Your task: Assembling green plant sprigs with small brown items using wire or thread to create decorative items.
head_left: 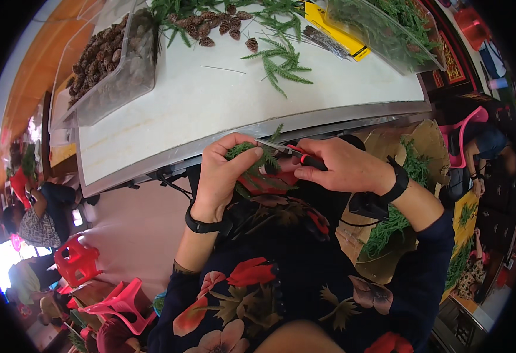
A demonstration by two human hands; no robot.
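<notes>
My left hand is closed on a green artificial pine sprig, pinched between thumb and fingers just off the table's near edge. My right hand grips scissors with red-and-black handles. Their slim metal blades point left and reach the sprig near my left thumb. Some green needles stick out past the blades, and others hang below over my lap. My fingers partly hide both the sprig's stem and the scissor handles.
On the white table lie a loose green sprig, pine cones, and thin wires by a yellow packet. Clear bins hold cones and greenery. A cardboard box with sprigs stands at my right. Other people sit farther off.
</notes>
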